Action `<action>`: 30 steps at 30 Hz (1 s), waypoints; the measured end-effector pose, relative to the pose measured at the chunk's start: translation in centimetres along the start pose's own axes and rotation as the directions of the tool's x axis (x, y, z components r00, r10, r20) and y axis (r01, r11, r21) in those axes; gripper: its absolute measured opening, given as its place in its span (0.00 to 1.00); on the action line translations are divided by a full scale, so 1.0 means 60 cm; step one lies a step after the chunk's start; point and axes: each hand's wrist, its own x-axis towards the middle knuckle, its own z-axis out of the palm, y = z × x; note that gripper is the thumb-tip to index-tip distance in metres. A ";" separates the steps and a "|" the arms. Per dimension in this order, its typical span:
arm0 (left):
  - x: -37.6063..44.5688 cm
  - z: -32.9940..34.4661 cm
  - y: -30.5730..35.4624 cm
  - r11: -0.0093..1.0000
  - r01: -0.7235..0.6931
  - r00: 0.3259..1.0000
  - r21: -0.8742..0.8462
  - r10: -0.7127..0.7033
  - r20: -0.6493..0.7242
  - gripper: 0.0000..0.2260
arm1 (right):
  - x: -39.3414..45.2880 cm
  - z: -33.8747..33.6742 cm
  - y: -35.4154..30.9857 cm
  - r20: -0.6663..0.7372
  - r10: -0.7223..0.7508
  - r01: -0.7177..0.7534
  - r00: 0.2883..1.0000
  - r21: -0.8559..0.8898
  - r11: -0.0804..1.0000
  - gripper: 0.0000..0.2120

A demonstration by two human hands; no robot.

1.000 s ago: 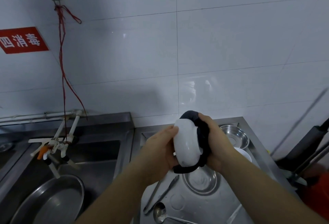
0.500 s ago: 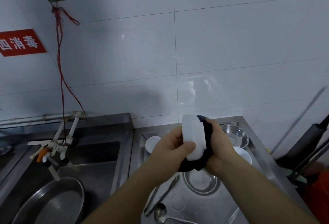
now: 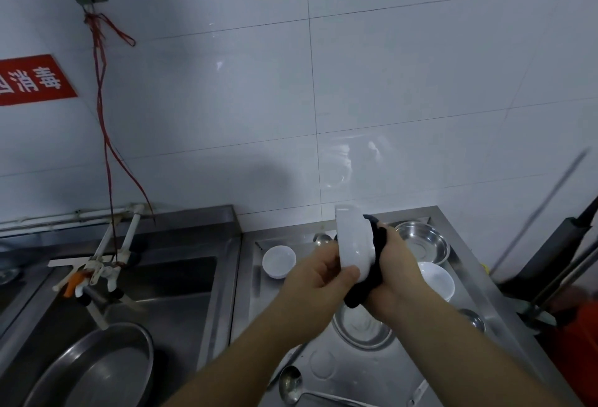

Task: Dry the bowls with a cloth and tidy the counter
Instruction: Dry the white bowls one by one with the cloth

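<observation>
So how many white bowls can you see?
3. One white bowl is held in both hands against the dark cloth; a small one sits left on the counter; another sits right. More could be hidden.

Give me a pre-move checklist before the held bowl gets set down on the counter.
1. Grip on white bowl: left hand holds its rim, thumb over the edge. Ok.
2. Dark cloth against the bowl: right hand presses it to the bowl's far side. Ok.
3. Bowl fully dry: surface too glossy to judge. Cannot tell.
4. Bare spot on the steel counter: space near the ladle. Ok.
5. Drop zone right under the hands: a steel dish sits there. Not ok.
6. Other bowls left to dry: small white bowl and larger white bowl wait on the counter; wetness not visible. Cannot tell.
</observation>
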 end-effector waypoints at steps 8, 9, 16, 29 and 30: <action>0.010 -0.008 0.008 0.993 0.057 0.998 0.107 -0.055 -0.016 0.10 | 0.001 -0.010 0.005 -0.037 -0.046 0.045 0.998 -0.016 0.999 0.14; 0.007 -0.005 0.005 0.966 0.018 1.000 0.257 -0.015 -0.013 0.07 | -0.001 -0.010 0.007 -0.021 -0.024 0.024 0.999 -0.016 1.000 0.13; 0.007 0.015 0.003 0.744 -0.181 0.983 0.643 0.157 0.095 0.09 | 0.003 -0.022 -0.008 -0.080 0.054 -0.048 0.995 0.079 0.996 0.06; 0.025 0.082 -0.063 0.433 -0.200 0.979 0.879 0.051 0.197 0.24 | -0.002 -0.100 -0.022 -0.144 -0.283 0.266 0.948 -0.131 0.955 0.12; 0.027 0.088 -0.066 0.412 -0.220 0.974 0.884 0.048 0.220 0.23 | -0.003 -0.113 -0.022 -0.133 -0.294 0.263 0.947 -0.207 0.942 0.16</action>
